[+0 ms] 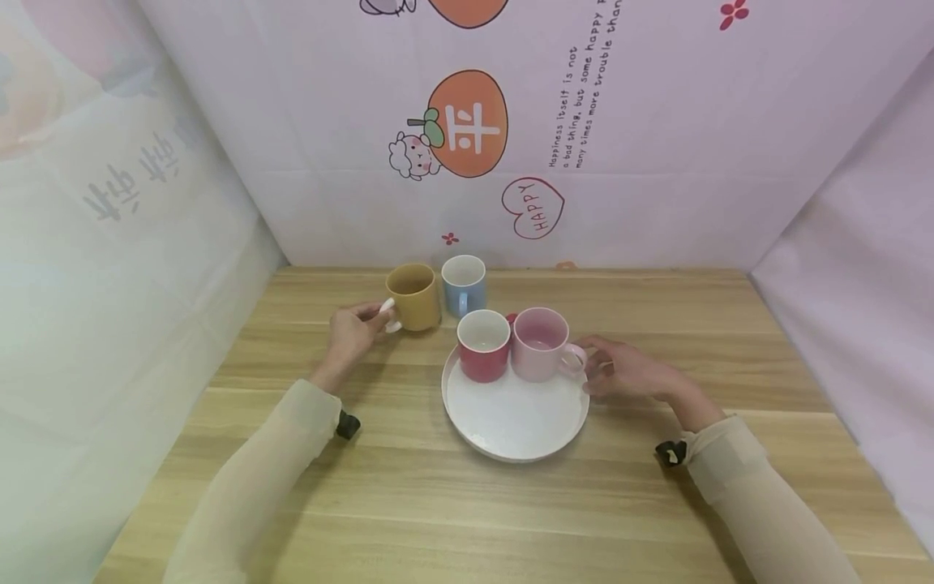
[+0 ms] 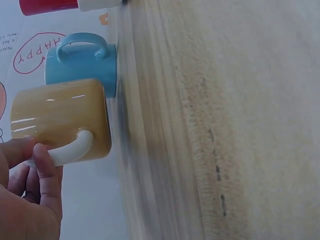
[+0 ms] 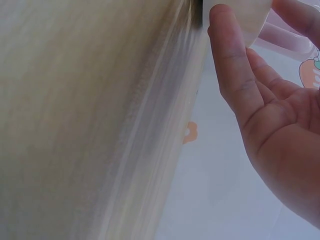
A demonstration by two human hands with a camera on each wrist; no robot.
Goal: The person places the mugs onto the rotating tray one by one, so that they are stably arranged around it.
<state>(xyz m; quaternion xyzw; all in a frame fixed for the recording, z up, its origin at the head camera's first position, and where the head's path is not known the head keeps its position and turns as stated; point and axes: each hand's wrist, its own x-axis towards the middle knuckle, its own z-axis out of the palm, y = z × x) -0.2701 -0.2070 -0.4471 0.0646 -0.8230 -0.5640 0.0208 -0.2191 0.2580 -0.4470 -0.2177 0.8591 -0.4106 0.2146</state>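
My left hand (image 1: pixel 352 334) pinches the white handle (image 2: pixel 75 150) of a mustard-yellow mug (image 1: pixel 417 304) between thumb and fingers, left of a light-blue mug (image 1: pixel 464 294). Whether the yellow mug's base fully touches the table I cannot tell. On a round white tray (image 1: pixel 514 430) stand a red mug (image 1: pixel 484 357) with a white inside and a pink mug (image 1: pixel 536 357), side by side at the far part. My right hand (image 1: pixel 626 371) is at the tray's right edge, beside the pink mug's handle (image 1: pixel 574 358). Its fingers are extended, and the thumb (image 3: pixel 227 35) lies against the tray's outer wall.
The wooden table (image 1: pixel 409 519) ends at a printed white cloth backdrop (image 1: pixel 328 162) just behind the blue mug. More cloth hangs along the left and right sides. A dark wrist strap (image 1: pixel 347 424) shows at my left sleeve, and another (image 1: pixel 670 453) at the right.
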